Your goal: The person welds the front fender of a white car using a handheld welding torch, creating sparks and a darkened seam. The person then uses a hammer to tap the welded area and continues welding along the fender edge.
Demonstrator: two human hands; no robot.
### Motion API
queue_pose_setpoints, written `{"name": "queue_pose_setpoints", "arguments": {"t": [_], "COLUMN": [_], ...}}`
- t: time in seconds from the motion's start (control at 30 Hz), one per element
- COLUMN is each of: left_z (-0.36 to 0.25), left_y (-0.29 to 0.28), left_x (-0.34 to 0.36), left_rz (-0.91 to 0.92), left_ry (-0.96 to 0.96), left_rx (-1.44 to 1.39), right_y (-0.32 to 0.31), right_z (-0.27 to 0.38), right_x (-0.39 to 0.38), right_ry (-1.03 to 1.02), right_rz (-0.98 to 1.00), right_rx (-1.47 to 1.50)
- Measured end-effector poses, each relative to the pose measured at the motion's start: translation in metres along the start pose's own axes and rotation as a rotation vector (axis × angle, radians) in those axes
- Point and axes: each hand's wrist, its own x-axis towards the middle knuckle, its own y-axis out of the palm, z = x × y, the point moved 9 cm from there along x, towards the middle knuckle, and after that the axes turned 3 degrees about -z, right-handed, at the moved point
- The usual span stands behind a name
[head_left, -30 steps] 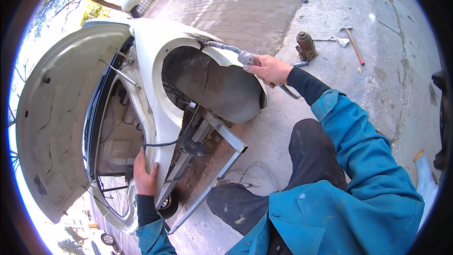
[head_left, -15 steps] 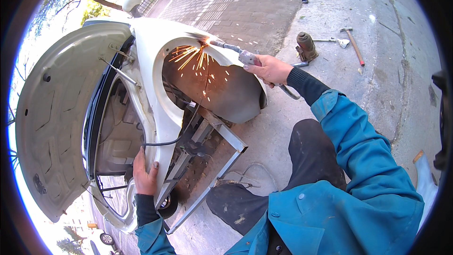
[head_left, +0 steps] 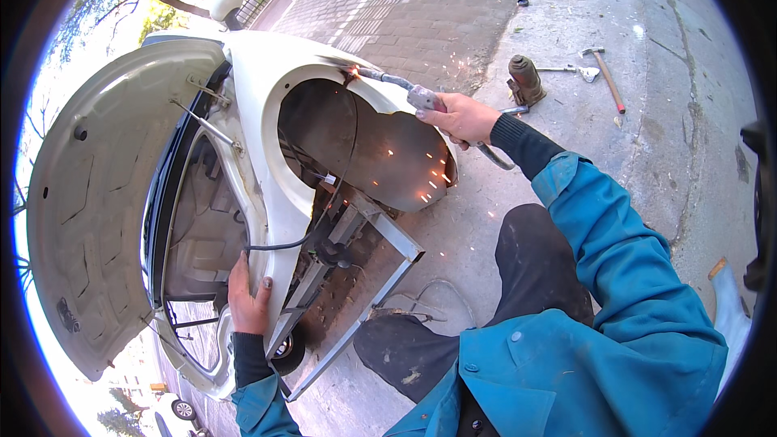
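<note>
My right hand is closed round the grip of a welding torch. Its curved neck reaches left to the white fender, and the tip glows orange at the upper rim of the wheel opening, where the paint is scorched dark. A few sparks fall across the grey wheel-well liner. My left hand grips the fender's inner edge low on the left, thumb on the outside, some fingers partly hidden. Just above it a black cable crosses the fender into the wheel well.
The raised hood stands on the left. Below the wheel opening juts a bare metal frame. On the concrete at right lie a bottle jack and a hammer. My knees are close to the frame.
The bright fan of sparks at the torch tip has died down to a small glow, with scattered sparks lower right. Both hands stay almost where they were.
</note>
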Motion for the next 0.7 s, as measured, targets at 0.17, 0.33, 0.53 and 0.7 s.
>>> {"name": "queue_pose_setpoints", "arguments": {"t": [0.17,0.33,0.53,0.7], "left_z": [0.0007,0.0002,0.0005,0.0005], "left_y": [0.0002,-0.0002,-0.0002,0.0002], "left_x": [-0.0003,0.0004,0.0001,0.0005], "left_rz": [0.0,0.005,0.003,0.004], "left_ry": [-0.005,-0.002,0.002,-0.001], "left_rx": [-0.001,-0.001,-0.005,-0.002], "right_y": [0.0009,0.0027,0.0042,0.0037], "right_z": [0.0014,-0.0029,-0.0062,-0.0054], "right_x": [-0.0007,0.0005,0.0031,0.0029], "right_ry": [0.005,0.016,0.024,0.014], "right_rz": [0.02,0.016,0.02,0.029], "right_rx": [-0.001,0.012,0.024,0.03]}}
